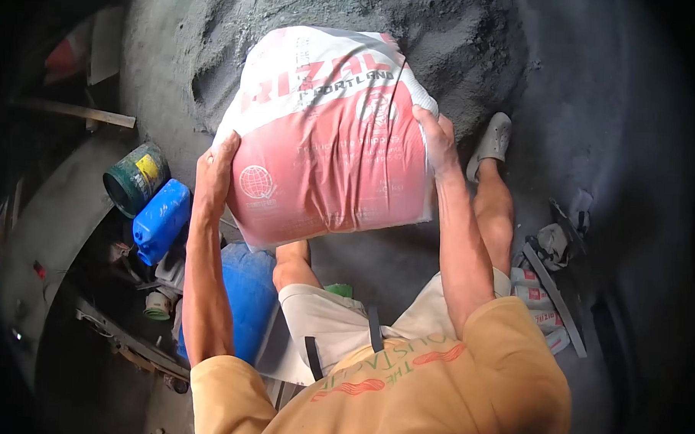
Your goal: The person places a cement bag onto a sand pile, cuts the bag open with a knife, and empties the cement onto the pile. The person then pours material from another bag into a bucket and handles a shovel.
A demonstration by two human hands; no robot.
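Note:
A large red and white cement bag [327,147], printed with "RIZAL" and "PORTLAND", is held up in front of my body. My left hand [217,166] grips its left edge, with the fingers partly hidden behind the bag. On the other side, my right hand [436,136] grips the upper right edge, thumb on the front. Beyond the bag lies a heap of grey powder or sand [476,53]. The bag's top edge overlaps the heap in view; whether they touch I cannot tell.
To the left are a dark green bucket [137,177], a blue jug [162,220] and a wooden stick [83,114]. A blue drum [247,298] stands by my leg. Right of my legs lie a plank [555,301] and folded bags [534,296].

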